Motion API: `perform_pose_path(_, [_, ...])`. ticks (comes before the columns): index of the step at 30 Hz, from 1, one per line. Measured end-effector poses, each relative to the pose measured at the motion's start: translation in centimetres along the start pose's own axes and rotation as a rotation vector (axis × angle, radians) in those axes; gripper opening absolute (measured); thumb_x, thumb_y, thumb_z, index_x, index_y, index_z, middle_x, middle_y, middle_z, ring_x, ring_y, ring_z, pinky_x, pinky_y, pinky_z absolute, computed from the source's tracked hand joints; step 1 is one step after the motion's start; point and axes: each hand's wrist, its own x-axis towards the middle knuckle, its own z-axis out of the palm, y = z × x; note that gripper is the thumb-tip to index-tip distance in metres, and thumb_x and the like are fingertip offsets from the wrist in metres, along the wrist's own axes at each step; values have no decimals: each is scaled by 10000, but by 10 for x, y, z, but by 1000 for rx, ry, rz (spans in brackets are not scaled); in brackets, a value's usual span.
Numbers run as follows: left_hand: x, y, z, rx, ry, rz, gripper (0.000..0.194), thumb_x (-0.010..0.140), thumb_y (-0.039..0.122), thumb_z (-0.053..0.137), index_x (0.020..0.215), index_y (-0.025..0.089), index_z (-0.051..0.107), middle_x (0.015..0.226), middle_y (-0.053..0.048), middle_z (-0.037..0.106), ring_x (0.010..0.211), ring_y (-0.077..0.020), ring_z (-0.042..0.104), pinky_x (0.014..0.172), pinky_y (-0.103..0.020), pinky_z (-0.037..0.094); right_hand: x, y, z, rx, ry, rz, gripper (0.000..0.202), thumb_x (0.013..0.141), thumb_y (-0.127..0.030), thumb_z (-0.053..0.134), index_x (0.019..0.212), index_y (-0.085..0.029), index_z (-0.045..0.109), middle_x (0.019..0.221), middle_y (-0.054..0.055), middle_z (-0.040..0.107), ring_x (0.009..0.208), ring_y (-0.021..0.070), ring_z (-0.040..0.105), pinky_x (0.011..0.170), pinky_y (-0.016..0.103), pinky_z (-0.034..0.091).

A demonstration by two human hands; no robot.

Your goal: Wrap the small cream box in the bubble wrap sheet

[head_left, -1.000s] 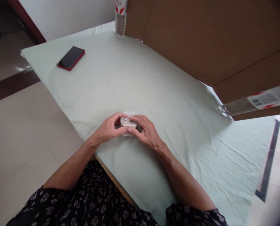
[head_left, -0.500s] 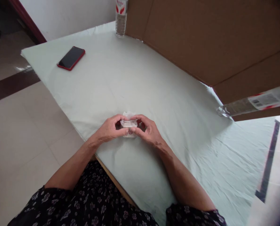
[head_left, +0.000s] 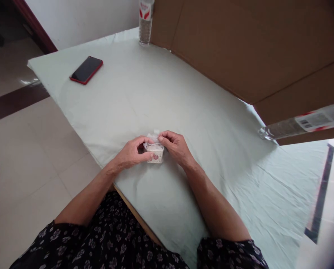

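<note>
A small pale box (head_left: 157,155) with a reddish-brown printed mark on its near face is at the table's front edge. Whitish, see-through wrapping (head_left: 152,138) rises from its far side. My left hand (head_left: 131,152) is closed around the box's left end, thumb on the near face and fingers at the back. At the upper right, my right hand (head_left: 177,146) pinches thumb and forefinger together on the edge of the wrapping. Exactly what the box contains is hidden.
A pale green cloth covers the table (head_left: 122,93). A phone in a red case (head_left: 86,70) lies at the far left. One water bottle (head_left: 145,26) stands at the back; another bottle (head_left: 301,123) lies at the right, against a large cardboard panel (head_left: 239,48).
My right hand has let go of the box's near face and moved up and right to the wrapping, uncovering the printed front. My left hand keeps its hold.
</note>
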Motion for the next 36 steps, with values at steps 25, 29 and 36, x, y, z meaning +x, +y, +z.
perform_pose_path(25, [3,10,6,-156,-4,59,819,713,258,797,1457,195,460,1149,-82,654,992,-211,655,863,-326,537,-6,-10,6,72,36,-10,389,808,-590,728,901,-213,717,825,18,683,749,166,600,712,306,490])
perform_pose_path(29, [4,9,5,-148,-8,60,829,721,273,791,1468,178,445,1168,-95,656,994,-216,656,864,-337,539,-3,-15,9,84,77,-59,340,825,-553,726,834,-214,707,780,9,656,720,156,574,699,304,479])
perform_pose_path(36, [10,10,1,-74,-14,44,767,783,289,752,1478,171,450,1188,-109,678,934,-201,678,811,-326,543,-7,-19,8,-27,117,-97,244,851,-459,718,804,-221,749,794,13,717,774,179,636,765,327,509])
